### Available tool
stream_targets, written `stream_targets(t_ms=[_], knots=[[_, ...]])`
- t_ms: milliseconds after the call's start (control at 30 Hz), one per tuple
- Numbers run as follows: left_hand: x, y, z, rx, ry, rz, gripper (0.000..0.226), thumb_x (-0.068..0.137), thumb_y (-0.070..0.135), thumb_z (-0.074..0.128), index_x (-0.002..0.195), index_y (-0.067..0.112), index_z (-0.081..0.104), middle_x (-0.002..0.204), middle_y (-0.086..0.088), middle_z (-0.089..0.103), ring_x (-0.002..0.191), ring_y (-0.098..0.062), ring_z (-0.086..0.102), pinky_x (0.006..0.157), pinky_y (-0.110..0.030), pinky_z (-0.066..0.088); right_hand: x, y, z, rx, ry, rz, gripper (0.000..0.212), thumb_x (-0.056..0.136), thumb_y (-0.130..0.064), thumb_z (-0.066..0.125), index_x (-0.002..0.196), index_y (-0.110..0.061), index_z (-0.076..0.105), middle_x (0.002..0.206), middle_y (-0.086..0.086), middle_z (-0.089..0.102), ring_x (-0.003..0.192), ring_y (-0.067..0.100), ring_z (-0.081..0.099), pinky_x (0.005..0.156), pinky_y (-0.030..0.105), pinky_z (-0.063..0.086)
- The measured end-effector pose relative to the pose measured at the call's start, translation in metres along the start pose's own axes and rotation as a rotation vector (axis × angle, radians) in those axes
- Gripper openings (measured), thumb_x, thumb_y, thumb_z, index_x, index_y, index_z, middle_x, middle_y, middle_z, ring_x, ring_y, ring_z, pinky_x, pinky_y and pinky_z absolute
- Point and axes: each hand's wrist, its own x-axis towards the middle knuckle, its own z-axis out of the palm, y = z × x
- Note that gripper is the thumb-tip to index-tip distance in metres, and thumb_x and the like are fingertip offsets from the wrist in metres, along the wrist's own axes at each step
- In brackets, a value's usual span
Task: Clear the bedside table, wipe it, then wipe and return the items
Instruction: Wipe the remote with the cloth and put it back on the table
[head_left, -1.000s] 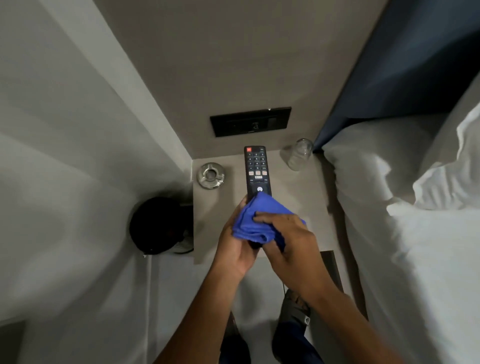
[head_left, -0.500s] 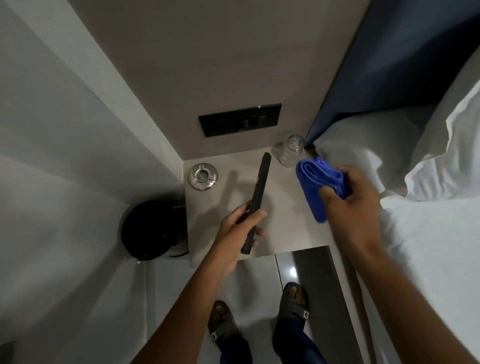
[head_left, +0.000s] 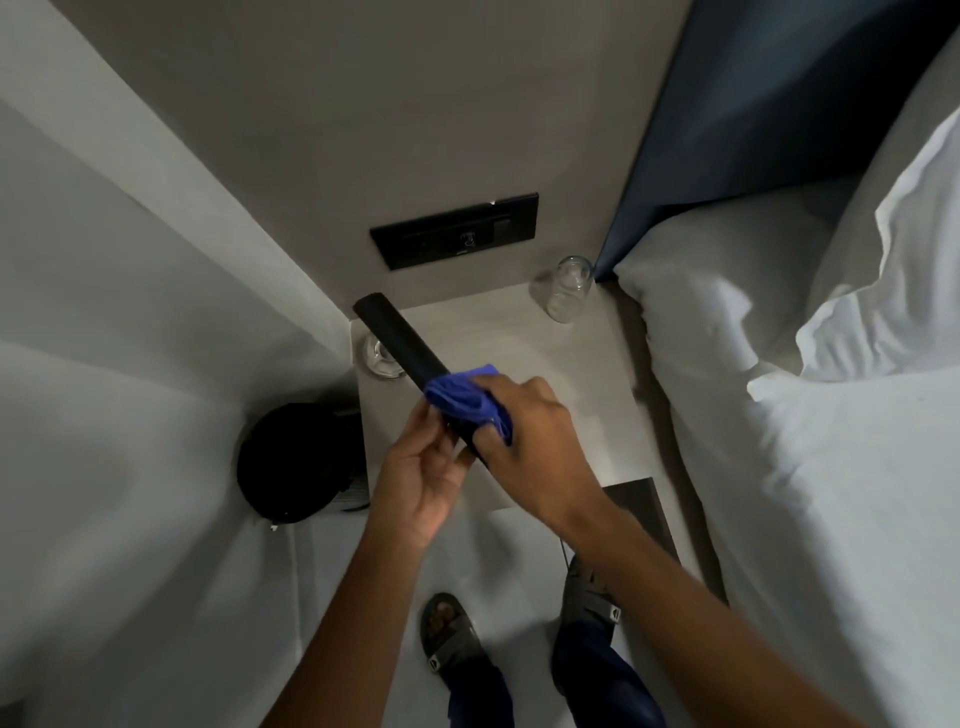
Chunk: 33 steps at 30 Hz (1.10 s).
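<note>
My left hand (head_left: 423, 478) grips the near end of the black remote (head_left: 397, 340), which slants up to the far left with its plain back facing me. My right hand (head_left: 535, 441) presses the blue cloth (head_left: 462, 397) onto the remote's middle. Both hands hover over the grey bedside table (head_left: 561, 374). A round metal ashtray (head_left: 379, 358) sits at the table's far left corner, partly hidden behind the remote. A clear glass (head_left: 569, 288) stands at the far right corner.
A black switch panel (head_left: 454, 228) is on the wall above the table. The white bed and pillows (head_left: 805, 389) lie close on the right, under a blue headboard (head_left: 779, 104). A black bin (head_left: 296, 462) stands on the floor left of the table. My sandalled feet (head_left: 452, 634) are below.
The remote was turned from buttons-up to back-up in my left hand. My right hand lifted the cloth away to the right, then came back and pressed it on the remote again.
</note>
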Motion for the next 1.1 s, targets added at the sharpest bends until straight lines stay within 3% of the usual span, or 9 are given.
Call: stream_targets(t_ms=[100,167,300,367,467,567,700,867,1100], knots=[[0.005,-0.001,-0.013,0.086,0.099,-0.007,0.023,0.086,0.012,0.06,0.103,0.016,0.074,0.106,-0.006,0.076,0.103,-0.019,0.072,0.082,-0.035,0.062,-0.022,0.015,0.004,0.024,-0.022,0.051,0.044,0.083,-0.004,0.056,0.124,-0.02,0.06,0.078,-0.022,0.044,0.081,0.011,0.045,0.067,0.01,0.036],[0.013,-0.006,-0.018,0.242,0.198,-0.027,0.019,0.081,0.017,0.07,0.1,0.018,0.074,0.098,-0.003,0.077,0.098,-0.017,0.073,0.082,-0.036,0.062,-0.033,0.031,0.004,0.005,-0.047,0.111,0.044,0.083,-0.005,0.056,0.123,-0.021,0.059,0.077,-0.024,0.044,0.081,0.012,0.048,0.064,0.01,0.038],[0.04,-0.034,-0.023,0.61,0.509,-0.057,0.038,0.071,0.009,0.086,0.105,0.014,0.069,0.081,0.005,0.075,0.073,-0.007,0.074,0.06,-0.025,0.058,-0.047,0.068,-0.001,-0.046,-0.094,0.354,0.038,0.085,-0.012,0.057,0.122,-0.022,0.059,0.084,-0.004,0.06,0.084,0.022,0.058,0.069,0.03,0.049],[0.057,-0.052,-0.026,0.826,0.624,-0.071,0.031,0.07,0.011,0.086,0.096,0.008,0.07,0.082,-0.001,0.076,0.061,-0.009,0.071,0.05,-0.021,0.056,-0.052,0.083,-0.006,-0.033,-0.04,0.473,0.037,0.086,-0.012,0.058,0.121,-0.023,0.06,0.086,-0.001,0.066,0.082,0.023,0.06,0.07,0.035,0.053],[0.085,-0.074,-0.031,1.236,0.696,-0.113,0.028,0.072,0.021,0.084,0.093,0.007,0.072,0.097,-0.014,0.076,0.082,-0.027,0.073,0.074,-0.035,0.061,-0.057,0.097,-0.011,-0.006,0.022,0.533,0.037,0.086,-0.011,0.06,0.121,-0.02,0.061,0.091,0.001,0.069,0.08,0.02,0.061,0.069,0.031,0.053],[0.109,-0.089,-0.03,1.514,0.766,-0.135,0.043,0.074,0.033,0.082,0.108,0.008,0.07,0.108,-0.013,0.072,0.096,-0.03,0.07,0.079,-0.037,0.058,-0.056,0.11,-0.017,0.007,0.044,0.517,0.038,0.085,-0.01,0.062,0.121,-0.019,0.061,0.087,-0.003,0.067,0.072,0.009,0.061,0.06,0.015,0.046],[0.131,-0.108,-0.032,1.615,0.826,-0.144,0.054,0.078,0.034,0.079,0.12,0.005,0.06,0.12,-0.015,0.064,0.107,-0.031,0.065,0.087,-0.042,0.057,-0.052,0.128,-0.028,0.027,0.045,0.518,0.04,0.085,-0.008,0.063,0.123,-0.022,0.06,0.086,-0.007,0.064,0.071,0.006,0.06,0.057,0.007,0.043],[0.138,-0.127,-0.037,1.612,0.882,-0.144,0.057,0.079,0.032,0.077,0.124,0.003,0.057,0.125,-0.015,0.061,0.113,-0.032,0.063,0.09,-0.042,0.053,-0.053,0.143,-0.04,0.041,0.083,0.55,0.046,0.084,-0.009,0.061,0.125,-0.029,0.059,0.097,0.006,0.067,0.083,0.021,0.062,0.073,0.031,0.052],[0.145,-0.13,-0.046,1.658,0.891,-0.129,0.058,0.079,0.035,0.077,0.122,0.002,0.056,0.126,-0.016,0.057,0.116,-0.033,0.058,0.091,-0.044,0.051,-0.054,0.153,-0.044,0.072,0.122,0.528,0.046,0.083,-0.014,0.06,0.123,-0.036,0.058,0.097,0.002,0.066,0.082,0.018,0.062,0.074,0.031,0.052]])
